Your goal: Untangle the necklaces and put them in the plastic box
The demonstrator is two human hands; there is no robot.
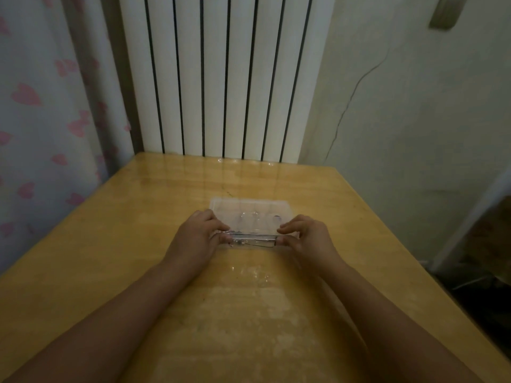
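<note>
Bare forearms reaching up from the lower frame over a wooden table (110, 217), left hand (197, 230) and right hand (305, 234) pinching the near corners of a clear plastic box (250, 214) sitting mid-frame, dark necklace (257, 244) showing faintly along its front edge, white radiator (221, 78) standing behind.

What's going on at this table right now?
A person holds a clear plastic box on a wooden table with both hands. The left hand pinches its near left corner, the right hand its near right corner. A thin dark strand, likely a necklace, shows at the front edge. Whether the lid is fully closed is unclear.
</note>
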